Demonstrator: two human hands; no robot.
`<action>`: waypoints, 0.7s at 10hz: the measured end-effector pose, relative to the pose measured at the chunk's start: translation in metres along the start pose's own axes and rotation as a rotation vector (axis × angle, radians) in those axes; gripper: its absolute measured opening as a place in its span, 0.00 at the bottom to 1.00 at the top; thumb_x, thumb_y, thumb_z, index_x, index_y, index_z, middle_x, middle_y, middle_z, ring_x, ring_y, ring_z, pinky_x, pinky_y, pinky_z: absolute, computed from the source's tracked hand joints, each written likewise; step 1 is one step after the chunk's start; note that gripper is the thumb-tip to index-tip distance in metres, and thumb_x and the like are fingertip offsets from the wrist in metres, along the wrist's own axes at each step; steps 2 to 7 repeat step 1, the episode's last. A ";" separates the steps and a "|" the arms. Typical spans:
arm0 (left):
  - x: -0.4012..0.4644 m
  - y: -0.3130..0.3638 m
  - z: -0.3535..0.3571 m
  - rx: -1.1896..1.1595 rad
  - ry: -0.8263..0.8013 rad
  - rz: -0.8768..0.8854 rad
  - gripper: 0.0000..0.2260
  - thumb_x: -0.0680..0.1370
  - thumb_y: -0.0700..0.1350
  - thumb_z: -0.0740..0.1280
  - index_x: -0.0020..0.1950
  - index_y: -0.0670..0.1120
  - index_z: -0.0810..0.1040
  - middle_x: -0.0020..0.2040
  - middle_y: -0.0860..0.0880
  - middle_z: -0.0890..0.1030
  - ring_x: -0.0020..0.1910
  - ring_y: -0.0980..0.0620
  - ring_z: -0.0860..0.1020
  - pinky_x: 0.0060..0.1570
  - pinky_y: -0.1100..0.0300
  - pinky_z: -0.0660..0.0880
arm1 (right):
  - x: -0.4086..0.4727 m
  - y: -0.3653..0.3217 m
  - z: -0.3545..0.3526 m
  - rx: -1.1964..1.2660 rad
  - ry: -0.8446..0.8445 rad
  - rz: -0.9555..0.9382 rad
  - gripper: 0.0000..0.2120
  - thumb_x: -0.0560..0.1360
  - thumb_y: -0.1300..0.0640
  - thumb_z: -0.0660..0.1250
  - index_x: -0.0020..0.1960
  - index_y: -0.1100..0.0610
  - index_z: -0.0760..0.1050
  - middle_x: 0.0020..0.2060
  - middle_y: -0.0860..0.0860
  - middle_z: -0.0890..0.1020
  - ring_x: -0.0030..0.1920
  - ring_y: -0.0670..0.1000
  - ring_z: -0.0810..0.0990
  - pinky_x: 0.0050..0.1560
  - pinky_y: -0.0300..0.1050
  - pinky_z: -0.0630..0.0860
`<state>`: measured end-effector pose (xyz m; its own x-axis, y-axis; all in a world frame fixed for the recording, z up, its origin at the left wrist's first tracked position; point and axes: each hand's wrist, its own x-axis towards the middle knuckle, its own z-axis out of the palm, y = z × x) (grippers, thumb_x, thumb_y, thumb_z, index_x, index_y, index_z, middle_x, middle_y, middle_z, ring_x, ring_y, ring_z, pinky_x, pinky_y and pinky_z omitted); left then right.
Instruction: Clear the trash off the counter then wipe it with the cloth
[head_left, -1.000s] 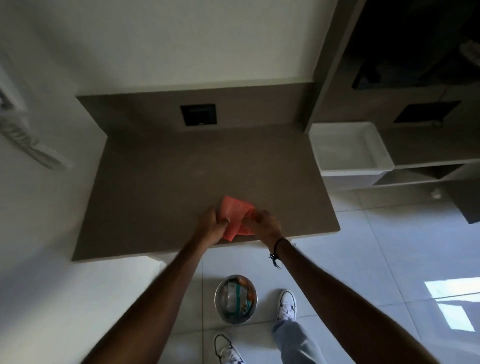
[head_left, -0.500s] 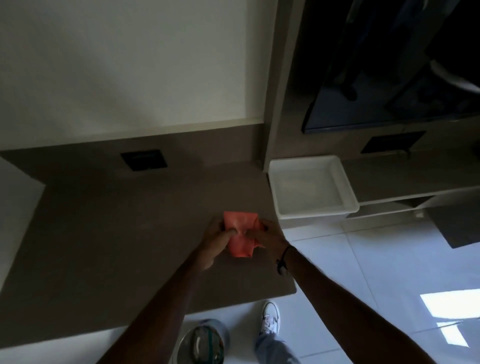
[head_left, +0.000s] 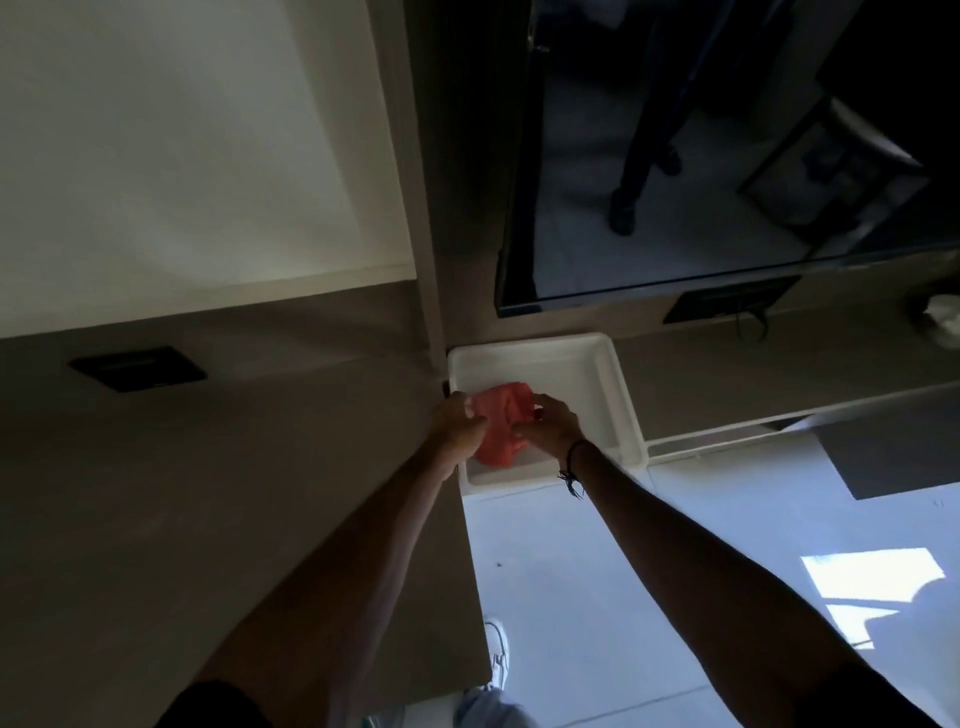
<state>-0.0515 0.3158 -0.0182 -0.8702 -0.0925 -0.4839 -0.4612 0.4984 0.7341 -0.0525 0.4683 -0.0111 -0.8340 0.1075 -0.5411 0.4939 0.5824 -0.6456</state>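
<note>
**Cloth bunched over the white tray, counter bare in view**

Both hands are holding the red cloth (head_left: 503, 422) just right of the frame's centre. The left hand (head_left: 457, 423) is gripping its left side with fingers curled in, and the right hand (head_left: 549, 422) is pinching its right side, fingers closed on the fabric. The cloth is gathered into a loose wad rather than lying flat, and it is hanging over the near left part of the white tray (head_left: 613, 384); whether its lower end is touching the tray floor cannot be told.

The brown counter (head_left: 234, 493) is filling the left and lower left of the frame. No trash is showing on the part in view, so the clearing step looks done, and the hands appear to be setting the cloth down.

What could go wrong from here is mostly about release. The cloth is sitting close to the tray's near left corner, beside the counter edge, so letting go while part of it is draping the rim could leave it sliding off towards the pale floor (head_left: 597, 597) below. A wadded cloth is also likely to unfold as the grip is loosening, which could carry a flap over the wall. If any wiping is left, the crumpled shape would be giving poor contact with the surface.
</note>
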 end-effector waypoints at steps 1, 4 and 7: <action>-0.002 -0.002 -0.012 0.082 0.067 0.067 0.07 0.78 0.34 0.66 0.54 0.39 0.81 0.51 0.39 0.84 0.52 0.42 0.83 0.54 0.50 0.81 | -0.004 -0.008 -0.006 -0.081 0.025 -0.018 0.27 0.70 0.57 0.72 0.69 0.54 0.73 0.62 0.55 0.82 0.63 0.57 0.79 0.63 0.49 0.76; -0.002 -0.002 -0.012 0.082 0.067 0.067 0.07 0.78 0.34 0.66 0.54 0.39 0.81 0.51 0.39 0.84 0.52 0.42 0.83 0.54 0.50 0.81 | -0.004 -0.008 -0.006 -0.081 0.025 -0.018 0.27 0.70 0.57 0.72 0.69 0.54 0.73 0.62 0.55 0.82 0.63 0.57 0.79 0.63 0.49 0.76; -0.002 -0.002 -0.012 0.082 0.067 0.067 0.07 0.78 0.34 0.66 0.54 0.39 0.81 0.51 0.39 0.84 0.52 0.42 0.83 0.54 0.50 0.81 | -0.004 -0.008 -0.006 -0.081 0.025 -0.018 0.27 0.70 0.57 0.72 0.69 0.54 0.73 0.62 0.55 0.82 0.63 0.57 0.79 0.63 0.49 0.76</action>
